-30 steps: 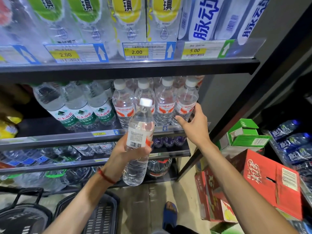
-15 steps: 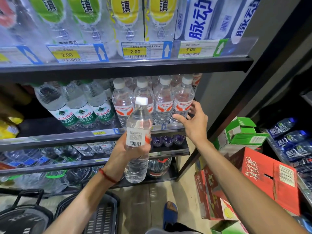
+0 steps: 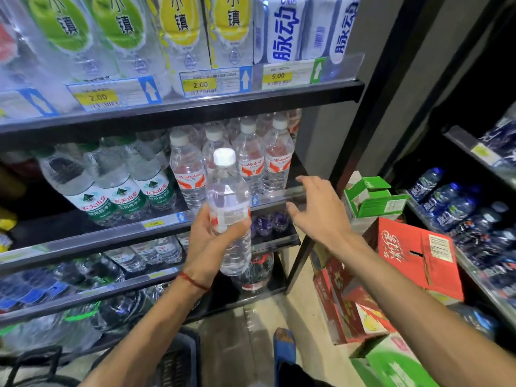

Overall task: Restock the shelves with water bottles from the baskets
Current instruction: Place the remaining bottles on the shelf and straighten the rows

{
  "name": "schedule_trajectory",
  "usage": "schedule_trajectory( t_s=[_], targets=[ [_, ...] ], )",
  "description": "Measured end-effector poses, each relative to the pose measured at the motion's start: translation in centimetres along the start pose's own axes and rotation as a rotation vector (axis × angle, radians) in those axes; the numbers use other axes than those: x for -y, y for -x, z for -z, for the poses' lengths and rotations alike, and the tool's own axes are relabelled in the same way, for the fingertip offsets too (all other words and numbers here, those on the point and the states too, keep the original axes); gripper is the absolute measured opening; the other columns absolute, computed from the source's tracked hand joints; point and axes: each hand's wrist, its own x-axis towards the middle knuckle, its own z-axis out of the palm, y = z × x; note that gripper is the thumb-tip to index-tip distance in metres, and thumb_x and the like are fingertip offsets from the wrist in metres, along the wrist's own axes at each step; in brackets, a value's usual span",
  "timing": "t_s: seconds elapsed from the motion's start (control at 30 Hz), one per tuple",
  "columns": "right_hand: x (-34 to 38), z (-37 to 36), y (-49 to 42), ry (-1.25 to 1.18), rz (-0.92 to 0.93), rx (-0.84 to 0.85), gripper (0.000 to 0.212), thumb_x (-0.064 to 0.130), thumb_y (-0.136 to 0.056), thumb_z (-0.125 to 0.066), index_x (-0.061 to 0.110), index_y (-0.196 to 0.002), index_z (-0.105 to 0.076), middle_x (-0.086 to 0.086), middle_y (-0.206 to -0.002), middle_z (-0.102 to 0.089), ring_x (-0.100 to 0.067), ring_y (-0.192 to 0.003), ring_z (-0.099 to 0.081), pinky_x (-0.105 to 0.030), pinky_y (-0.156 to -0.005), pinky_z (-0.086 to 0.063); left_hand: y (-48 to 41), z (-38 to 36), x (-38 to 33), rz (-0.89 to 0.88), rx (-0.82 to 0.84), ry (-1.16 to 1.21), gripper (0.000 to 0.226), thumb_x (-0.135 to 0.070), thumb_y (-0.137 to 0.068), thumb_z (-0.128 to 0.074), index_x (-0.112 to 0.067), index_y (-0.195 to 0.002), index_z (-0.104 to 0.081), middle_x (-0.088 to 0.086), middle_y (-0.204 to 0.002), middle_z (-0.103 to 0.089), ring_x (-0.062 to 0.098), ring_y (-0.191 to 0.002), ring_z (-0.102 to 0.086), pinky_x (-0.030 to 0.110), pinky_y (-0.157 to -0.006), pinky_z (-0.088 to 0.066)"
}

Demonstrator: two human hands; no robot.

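One water bottle [image 3: 229,191] upright in left hand [image 3: 208,241], in front of middle shelf [image 3: 92,238].
Left hand grips its lower body; right hand [image 3: 321,216] open, fingers spread, near shelf's right end.

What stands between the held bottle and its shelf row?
The held bottle, gripped by the left hand, faces a front row of red-labelled bottles lining the shelf edge; no free slot shows. The open right hand is off to the right.

bottle [image 3: 229,208]: clear glossy plastic, white ribbed cap;
shelf [image 3: 195,107]: dark matt metal;
boxes [image 3: 418,255]: printed cardboard;
basket [image 3: 178,358]: black plastic mesh
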Motion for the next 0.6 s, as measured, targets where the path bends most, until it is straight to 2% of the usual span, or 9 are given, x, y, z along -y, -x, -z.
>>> schedule_trajectory(
  t_s=[0.13,0.23,0.4,0.5,0.6],
  targets=[
    [-0.5,2.3,2.9,0.1,0.021,-0.004,0.056,0.041,-0.094,-0.066,0.016,-0.142,-0.052,-0.004,-0.134,-0.059,-0.026,-0.126,-0.049,-0.039,-0.097,-0.047,-0.1,-1.4,-0.1,-0.024,0.018,-0.054,0.059,-0.014,-0.065,-0.094,-0.017,-0.115,-0.065,-0.001,-0.105,-0.079,0.016,-0.096,-0.075,0.029,-0.083,-0.061],
    [-1.0,3.4,4.8,0.186,0.076,0.017,0.052,0.042,-0.093,-0.064,0.012,-0.135,-0.057,-0.006,-0.125,-0.062,-0.028,-0.119,-0.052,-0.044,-0.094,-0.052,-0.6,-2.8,0.1,-0.038,0.057,-0.103,0.058,-0.015,-0.065,-0.096,-0.01,-0.116,-0.068,0.005,-0.106,-0.078,0.02,-0.098,-0.075,0.032,-0.087,-0.061],
    [-2.1,4.7,6.1,0.296,0.137,0.093,0.051,0.046,-0.091,-0.059,0.014,-0.13,-0.06,-0.004,-0.123,-0.062,-0.028,-0.118,-0.053,-0.046,-0.092,-0.054,-1.0,-5.5,0.7,0.022,0.031,-0.033,0.038,-0.011,-0.076,-0.087,-0.005,-0.109,-0.07,0.005,-0.094,-0.077,0.019,-0.084,-0.073,0.036,-0.077,-0.058],
    [-3.2,6.0,5.8,0.313,0.142,0.118,0.05,0.048,-0.093,-0.058,0.017,-0.131,-0.059,-0.002,-0.124,-0.062,-0.027,-0.12,-0.054,-0.043,-0.091,-0.055,-1.2,-6.8,0.8,0.041,0.019,0.032,0.058,-0.015,-0.063,-0.094,-0.005,-0.114,-0.067,0.005,-0.098,-0.077,0.021,-0.089,-0.073,0.035,-0.078,-0.059],
    [-4.3,7.2,5.0,0.322,0.167,0.143,0.048,0.049,-0.094,-0.057,0.019,-0.131,-0.059,-0.001,-0.123,-0.062,-0.026,-0.12,-0.054,-0.042,-0.089,-0.053,-1.6,-8.3,0.4,0.037,0.052,0.095,0.054,-0.01,-0.068,-0.084,-0.006,-0.118,-0.064,0.004,-0.1,-0.075,0.021,-0.094,-0.072,0.032,-0.08,-0.058]
  ],
)
